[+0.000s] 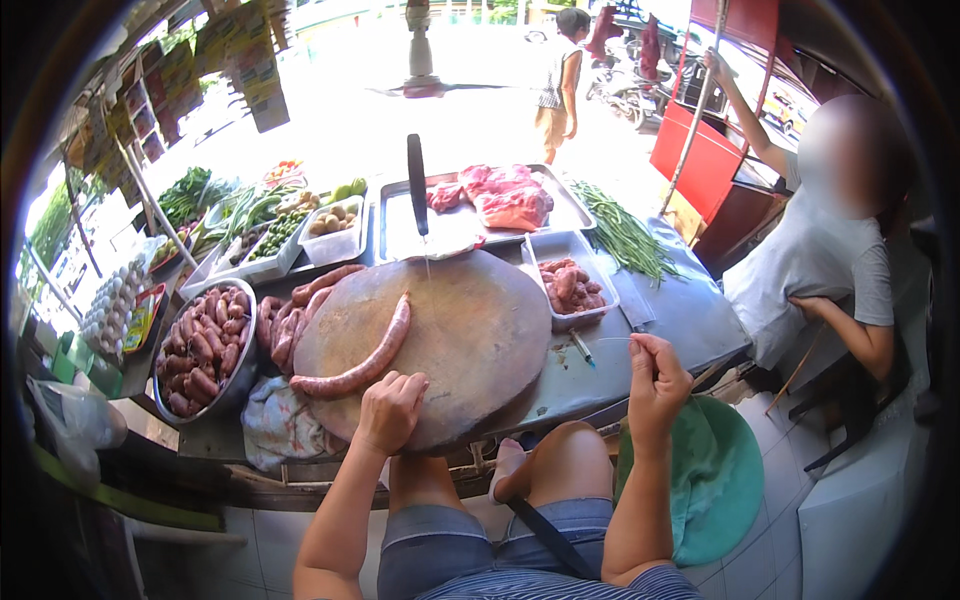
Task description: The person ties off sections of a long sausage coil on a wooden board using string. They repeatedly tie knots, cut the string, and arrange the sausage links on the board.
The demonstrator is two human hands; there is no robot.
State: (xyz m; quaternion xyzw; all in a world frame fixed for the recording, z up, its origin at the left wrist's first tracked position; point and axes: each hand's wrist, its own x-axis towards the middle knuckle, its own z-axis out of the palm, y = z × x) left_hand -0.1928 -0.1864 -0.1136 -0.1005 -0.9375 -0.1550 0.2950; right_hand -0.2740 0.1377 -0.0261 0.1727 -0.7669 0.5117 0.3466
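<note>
A long curved sausage [362,368] lies on the round wooden chopping board [470,340]. My left hand [392,412] is closed just beside it at the board's near edge, and what its fingers hold, if anything, is hidden. Raised right of the board, my right hand [656,378] pinches a thin pale string [612,339] that trails left. A dark-handled knife [416,180] stands upright at the board's far edge. More uncut sausage links [290,325] lie along the board's left side. To their left, a metal basin [250,375] is filled with short tied sausages [205,345].
A crumpled cloth [285,425] lies below the basin. Behind the board are a tray [385,215] of raw meat, a plastic tub [575,318] of meat pieces, long green beans [625,230] and vegetable bins. A pen [583,349] lies right of the board. A person [810,270] stands at right.
</note>
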